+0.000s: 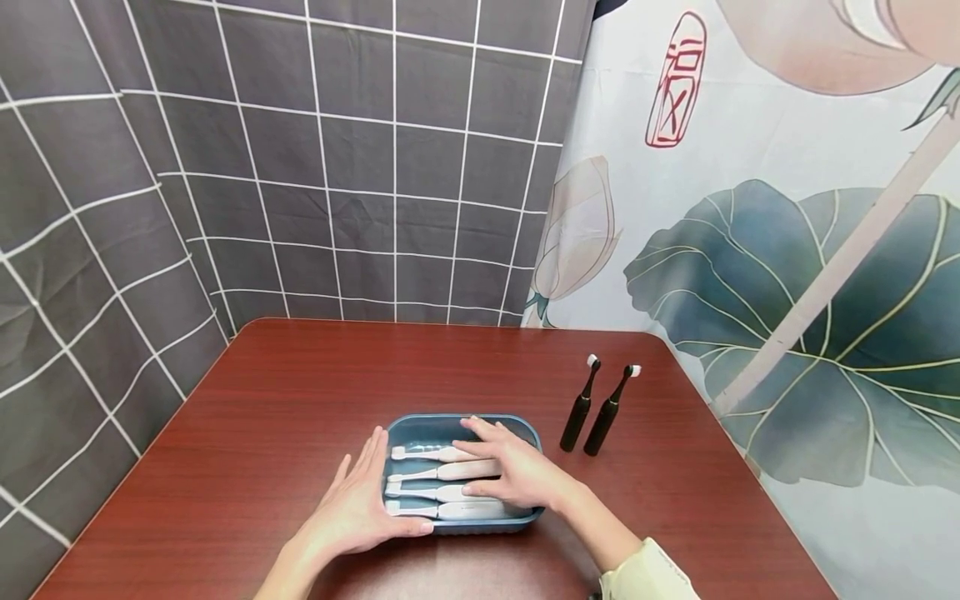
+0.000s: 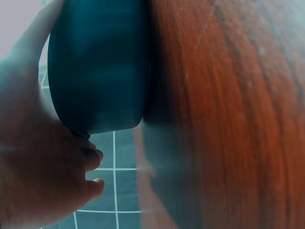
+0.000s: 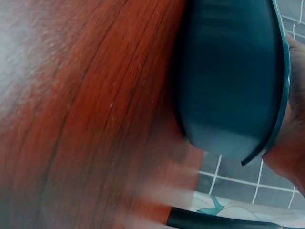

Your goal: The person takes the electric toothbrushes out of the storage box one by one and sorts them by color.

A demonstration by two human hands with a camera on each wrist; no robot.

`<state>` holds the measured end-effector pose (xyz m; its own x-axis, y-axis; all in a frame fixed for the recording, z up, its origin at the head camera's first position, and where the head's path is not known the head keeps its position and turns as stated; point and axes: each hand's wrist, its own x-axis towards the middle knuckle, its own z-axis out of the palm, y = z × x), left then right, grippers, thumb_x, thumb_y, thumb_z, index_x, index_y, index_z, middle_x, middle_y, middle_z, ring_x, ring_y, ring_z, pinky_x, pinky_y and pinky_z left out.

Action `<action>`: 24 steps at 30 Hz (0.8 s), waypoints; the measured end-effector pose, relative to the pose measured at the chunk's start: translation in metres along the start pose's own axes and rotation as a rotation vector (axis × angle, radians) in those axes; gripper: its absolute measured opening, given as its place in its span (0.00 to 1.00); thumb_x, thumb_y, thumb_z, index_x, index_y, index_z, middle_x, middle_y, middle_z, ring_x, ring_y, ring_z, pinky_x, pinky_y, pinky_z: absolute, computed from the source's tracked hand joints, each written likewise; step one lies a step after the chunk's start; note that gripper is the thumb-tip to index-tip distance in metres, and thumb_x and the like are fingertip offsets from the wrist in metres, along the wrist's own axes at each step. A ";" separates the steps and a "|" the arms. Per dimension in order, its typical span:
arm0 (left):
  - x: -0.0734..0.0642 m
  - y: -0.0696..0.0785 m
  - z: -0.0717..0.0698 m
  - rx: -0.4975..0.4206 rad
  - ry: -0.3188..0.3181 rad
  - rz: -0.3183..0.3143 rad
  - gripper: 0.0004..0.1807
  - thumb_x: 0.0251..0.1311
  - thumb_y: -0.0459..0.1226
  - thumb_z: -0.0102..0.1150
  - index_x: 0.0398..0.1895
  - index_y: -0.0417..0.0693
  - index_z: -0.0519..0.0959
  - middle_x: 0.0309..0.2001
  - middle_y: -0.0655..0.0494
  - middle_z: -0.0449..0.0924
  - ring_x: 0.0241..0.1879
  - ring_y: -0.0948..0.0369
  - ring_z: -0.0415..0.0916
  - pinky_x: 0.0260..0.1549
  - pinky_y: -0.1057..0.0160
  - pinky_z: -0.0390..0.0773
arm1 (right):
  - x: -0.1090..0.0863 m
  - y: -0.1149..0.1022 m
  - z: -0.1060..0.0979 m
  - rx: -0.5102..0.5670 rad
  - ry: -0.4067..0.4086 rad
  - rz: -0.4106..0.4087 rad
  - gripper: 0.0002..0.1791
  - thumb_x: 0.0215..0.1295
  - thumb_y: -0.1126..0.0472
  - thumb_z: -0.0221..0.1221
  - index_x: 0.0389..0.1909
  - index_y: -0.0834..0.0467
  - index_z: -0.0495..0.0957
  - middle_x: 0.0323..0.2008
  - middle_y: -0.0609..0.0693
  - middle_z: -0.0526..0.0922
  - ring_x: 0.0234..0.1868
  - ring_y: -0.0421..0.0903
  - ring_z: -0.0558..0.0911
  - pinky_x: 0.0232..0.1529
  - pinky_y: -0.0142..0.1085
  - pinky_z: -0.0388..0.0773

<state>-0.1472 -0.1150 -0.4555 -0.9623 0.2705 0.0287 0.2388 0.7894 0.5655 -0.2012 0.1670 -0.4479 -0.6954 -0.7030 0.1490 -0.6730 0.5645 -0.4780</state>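
Observation:
A blue plastic basket (image 1: 423, 428) stands on the table, with several white electric toothbrushes (image 1: 452, 472) lying side by side in it, heads to the left. Along the basket's left end my left hand (image 1: 352, 508) lies with long straight fingers, its thumb at the near rim. My right hand (image 1: 521, 473) reaches over the right end, fingers spread and fairly straight above the toothbrush handles, hiding part of them. The left wrist view shows the basket's outer wall (image 2: 100, 67) beside the left hand (image 2: 43, 157); the right wrist view shows the other end (image 3: 228, 81).
Two black electric toothbrushes, one nearer the basket (image 1: 576, 423) and one farther right (image 1: 602, 427), lie on the reddish-brown table (image 1: 300, 392). A grey grid-patterned cloth (image 1: 352, 150) hangs behind, and a lotus-printed cloth (image 1: 750, 275) hangs at the right.

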 end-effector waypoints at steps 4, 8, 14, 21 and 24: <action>0.000 0.000 0.000 -0.005 -0.009 -0.009 0.80 0.32 0.77 0.67 0.79 0.34 0.45 0.79 0.39 0.43 0.77 0.45 0.45 0.72 0.38 0.43 | 0.002 -0.001 0.003 -0.068 -0.010 -0.035 0.30 0.66 0.47 0.66 0.65 0.55 0.78 0.68 0.53 0.73 0.72 0.50 0.66 0.73 0.55 0.55; 0.000 0.000 0.000 -0.005 -0.010 -0.009 0.80 0.33 0.77 0.67 0.79 0.34 0.45 0.79 0.39 0.42 0.78 0.46 0.44 0.72 0.38 0.42 | 0.003 -0.001 0.005 -0.112 0.010 -0.042 0.25 0.67 0.50 0.65 0.62 0.56 0.80 0.60 0.49 0.80 0.64 0.48 0.75 0.68 0.50 0.66; 0.001 -0.001 0.002 0.005 -0.003 -0.014 0.81 0.31 0.77 0.67 0.79 0.35 0.45 0.79 0.40 0.43 0.77 0.46 0.44 0.72 0.39 0.43 | 0.004 -0.002 0.008 -0.126 0.016 0.005 0.21 0.68 0.51 0.65 0.60 0.53 0.82 0.56 0.46 0.83 0.60 0.44 0.78 0.61 0.43 0.75; 0.000 0.000 0.002 0.005 -0.007 -0.022 0.81 0.30 0.79 0.66 0.79 0.35 0.46 0.79 0.40 0.44 0.77 0.45 0.46 0.72 0.38 0.43 | 0.008 -0.004 0.013 -0.178 0.008 0.004 0.17 0.68 0.57 0.65 0.57 0.53 0.84 0.51 0.44 0.85 0.56 0.43 0.80 0.58 0.42 0.76; 0.000 0.000 0.001 0.002 -0.004 -0.016 0.81 0.30 0.79 0.66 0.79 0.34 0.46 0.79 0.39 0.44 0.77 0.45 0.46 0.72 0.38 0.43 | 0.011 -0.005 0.015 -0.227 0.020 0.003 0.16 0.67 0.58 0.66 0.54 0.53 0.85 0.49 0.43 0.85 0.53 0.42 0.81 0.54 0.41 0.78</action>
<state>-0.1468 -0.1145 -0.4568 -0.9655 0.2598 0.0163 0.2234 0.7947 0.5645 -0.2017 0.1503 -0.4568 -0.7006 -0.6938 0.1665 -0.7090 0.6508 -0.2716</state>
